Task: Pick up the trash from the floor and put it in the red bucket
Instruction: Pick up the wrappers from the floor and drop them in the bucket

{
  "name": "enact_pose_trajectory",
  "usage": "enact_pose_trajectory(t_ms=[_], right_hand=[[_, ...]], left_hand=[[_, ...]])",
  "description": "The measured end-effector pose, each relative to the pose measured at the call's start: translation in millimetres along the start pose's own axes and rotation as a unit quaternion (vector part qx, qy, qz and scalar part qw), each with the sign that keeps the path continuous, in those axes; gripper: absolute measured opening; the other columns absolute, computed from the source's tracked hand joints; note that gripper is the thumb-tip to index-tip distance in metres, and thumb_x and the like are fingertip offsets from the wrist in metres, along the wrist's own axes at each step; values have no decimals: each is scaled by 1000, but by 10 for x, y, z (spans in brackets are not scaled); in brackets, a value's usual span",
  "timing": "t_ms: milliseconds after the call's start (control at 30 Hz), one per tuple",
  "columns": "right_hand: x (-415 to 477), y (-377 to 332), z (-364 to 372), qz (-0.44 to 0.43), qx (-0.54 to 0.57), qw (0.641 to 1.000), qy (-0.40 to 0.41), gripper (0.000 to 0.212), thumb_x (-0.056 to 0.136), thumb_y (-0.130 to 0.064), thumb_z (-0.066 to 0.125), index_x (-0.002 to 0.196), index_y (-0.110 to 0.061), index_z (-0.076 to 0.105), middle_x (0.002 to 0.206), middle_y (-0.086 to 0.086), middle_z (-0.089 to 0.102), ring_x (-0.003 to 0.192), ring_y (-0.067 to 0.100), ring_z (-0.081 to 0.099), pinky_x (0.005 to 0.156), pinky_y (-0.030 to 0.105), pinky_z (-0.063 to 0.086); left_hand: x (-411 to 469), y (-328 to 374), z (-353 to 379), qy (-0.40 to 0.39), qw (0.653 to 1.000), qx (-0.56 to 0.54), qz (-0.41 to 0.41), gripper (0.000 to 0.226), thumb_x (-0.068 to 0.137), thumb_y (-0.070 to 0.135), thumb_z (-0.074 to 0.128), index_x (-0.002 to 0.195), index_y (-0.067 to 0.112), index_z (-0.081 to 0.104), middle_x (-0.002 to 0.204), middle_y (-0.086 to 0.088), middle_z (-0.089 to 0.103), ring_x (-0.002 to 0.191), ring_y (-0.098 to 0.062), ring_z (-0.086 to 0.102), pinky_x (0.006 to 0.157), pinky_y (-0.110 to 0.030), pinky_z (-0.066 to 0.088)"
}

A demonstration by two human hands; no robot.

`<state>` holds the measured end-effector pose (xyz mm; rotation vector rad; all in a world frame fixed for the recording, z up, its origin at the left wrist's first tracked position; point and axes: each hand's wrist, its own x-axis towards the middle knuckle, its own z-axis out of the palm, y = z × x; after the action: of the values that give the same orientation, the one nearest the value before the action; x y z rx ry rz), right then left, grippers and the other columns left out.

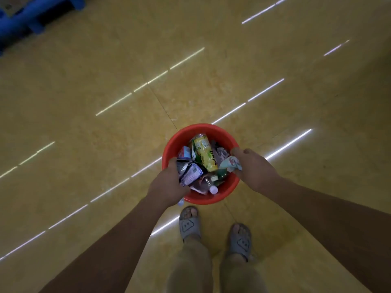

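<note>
Red bucket [211, 129], yellow floor [105, 102], grey slippers [189, 225]

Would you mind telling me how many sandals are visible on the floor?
2: the left sandal is just below the red bucket, the right sandal lower and further right. None appears hidden.

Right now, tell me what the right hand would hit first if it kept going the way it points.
The right hand, holding a crumpled wrapper, points into the red bucket; probably the yellow-green can, though depth is unclear.
</note>
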<state>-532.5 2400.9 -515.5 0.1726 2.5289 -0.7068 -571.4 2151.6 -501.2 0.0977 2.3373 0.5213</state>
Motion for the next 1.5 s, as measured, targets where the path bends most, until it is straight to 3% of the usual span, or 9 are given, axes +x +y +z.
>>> enact_pose_trajectory(t_ms=[200,367,533,633,800,1067,1267,1367,1500], right_hand=[[639,242,452,12,-60,998,11,42,91,-21,60,129,-28,45,122,7,46,88,31,59,73,36,52],[1089,375,844,-4,-116,993,25,62,84,-6,59,134,-32,32,125,12,35,66,30,48,60,34,43],[1333,493,1211,-37,-171,985,0,40,82,0,55,117,-18,46,115,13,35,67,34,56,58,37,44],[1425,585,1389,-40,-161,986,-1,25,83,0,54,106,-9,52,114,16,37,65,30,49,60,37,43],[1549,701,1716,-34,-169,984,-34,47,82,3,52,129,-4,46,136,24,31,85,37,60,73,40,51],[1754,756,1788,38,-220,964,-143,84,81,-3,54,151,-1,7,155,22,14,134,41,35,104,48,41],[1571,616,1618,57,-264,954,-132,92,84,-13,57,154,-7,-3,160,16,0,135,42,17,108,48,35],[1458,512,1492,60,-284,950,-112,92,84,-16,58,154,-7,-1,159,16,1,134,41,20,103,45,40],[1308,479,1281,20,-243,967,-74,64,86,-16,55,143,-5,28,141,15,30,120,37,34,94,44,46]], left_hand=[[671,-326,512,-26,999,-1,23,87,71,33,73,145,21,27,116,-7,64,100,-29,62,79,-42,53],[1064,-518,890,-36,998,-19,42,77,76,36,72,144,24,38,123,-3,64,107,-24,61,85,-35,50],[1260,-507,1216,-41,994,18,97,46,83,42,68,120,18,55,105,-5,61,98,-26,59,71,-32,41],[1250,-492,1402,-41,993,53,94,44,87,38,64,123,15,53,119,-9,48,103,-30,55,80,-36,44],[1204,-495,1593,25,965,253,56,33,88,39,63,109,14,62,132,-3,32,105,-32,48,63,-35,40],[1254,-581,1786,62,908,383,159,21,71,15,68,90,8,70,96,-7,59,73,-33,59,46,-33,39],[1179,-633,1641,13,955,283,94,86,80,62,60,146,16,28,139,-4,35,114,-30,50,67,-36,49],[1129,-571,1449,45,967,220,117,89,79,68,57,148,20,28,139,-3,37,114,-28,53,69,-36,50],[1111,-397,1235,71,973,172,137,74,83,67,54,140,22,42,126,0,47,103,-23,59,66,-32,47]])
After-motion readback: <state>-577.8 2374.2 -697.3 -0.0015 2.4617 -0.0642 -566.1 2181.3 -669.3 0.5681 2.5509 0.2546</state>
